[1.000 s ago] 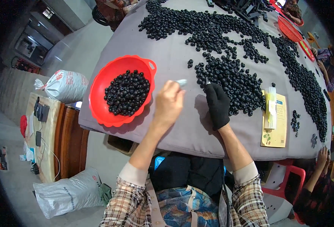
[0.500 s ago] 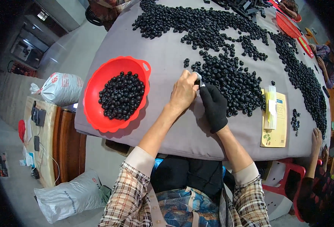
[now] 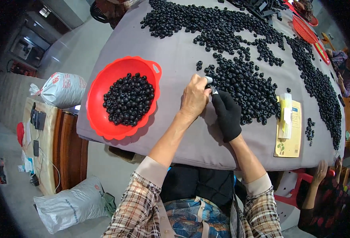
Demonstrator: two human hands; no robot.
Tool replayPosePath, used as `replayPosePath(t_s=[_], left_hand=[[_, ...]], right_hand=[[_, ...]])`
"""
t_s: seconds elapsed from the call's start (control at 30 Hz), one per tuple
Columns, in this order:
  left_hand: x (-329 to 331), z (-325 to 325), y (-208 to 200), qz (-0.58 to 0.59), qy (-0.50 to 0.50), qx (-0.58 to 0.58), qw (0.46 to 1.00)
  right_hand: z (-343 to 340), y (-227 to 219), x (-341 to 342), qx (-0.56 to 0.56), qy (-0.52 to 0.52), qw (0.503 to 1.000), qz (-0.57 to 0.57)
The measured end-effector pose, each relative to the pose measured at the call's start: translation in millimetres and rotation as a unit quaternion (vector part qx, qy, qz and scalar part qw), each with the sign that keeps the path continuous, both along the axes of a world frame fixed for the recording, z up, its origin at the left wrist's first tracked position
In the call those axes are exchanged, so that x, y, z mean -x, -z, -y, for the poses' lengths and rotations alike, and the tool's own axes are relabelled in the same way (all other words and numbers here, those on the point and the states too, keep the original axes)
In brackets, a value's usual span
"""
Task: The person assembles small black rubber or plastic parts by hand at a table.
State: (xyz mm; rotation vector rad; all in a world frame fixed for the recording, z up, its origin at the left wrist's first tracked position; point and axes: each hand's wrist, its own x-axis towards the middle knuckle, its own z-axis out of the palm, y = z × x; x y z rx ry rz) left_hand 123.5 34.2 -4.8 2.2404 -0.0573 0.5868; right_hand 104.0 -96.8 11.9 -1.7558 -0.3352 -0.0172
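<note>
My bare left hand point(image 3: 194, 99) is closed on a small pale tool point(image 3: 209, 81) whose tip points at the near edge of a heap of small black round pieces point(image 3: 246, 87). My right hand point(image 3: 227, 114), in a black glove, has its fingertips drawn together right against that tool; whether a piece sits in them is hidden, black on black. Both hands rest on the grey cloth-covered table point(image 3: 175, 59). To the left of my left hand stands a red bowl point(image 3: 103, 119) holding several of the same black pieces point(image 3: 129, 99).
More black pieces spread across the far and right table. A yellow card with a pale packet point(image 3: 288, 119) lies right of my hands. Red baskets point(image 3: 304, 28) sit far right. White sacks point(image 3: 61, 89) point(image 3: 71, 202) and a wooden cabinet point(image 3: 44, 135) stand left. Another person's hand point(image 3: 321, 171) is at lower right.
My left hand has moved right, away from the red bowl, and met the gloved right hand at the edge of the heap. The right hand has barely shifted.
</note>
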Motion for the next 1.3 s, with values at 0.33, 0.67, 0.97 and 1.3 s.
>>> replayPosePath(t_s=[0.33,0.67,0.97,1.3], left_hand=[[1.0,-0.1,-5.7,0.014,0.017,-0.017,1.0],[2.8,-2.5,-6.3,0.003,0.056,-0.019,0.998],[1.9,-2.9,-5.6,0.002,0.036,-0.024,0.999],[1.7,-2.2,0.6,0.013,0.037,-0.017,0.999]], right_hand=[[-0.6,-5.3,1.6,0.095,-0.028,0.978,0.183],[-0.8,-1.8,0.1,0.058,-0.015,0.992,0.115],[-6.3,-6.0,3.1,0.033,0.003,0.999,0.005],[-0.8,1.4,1.1,0.071,-0.008,0.996,0.046]])
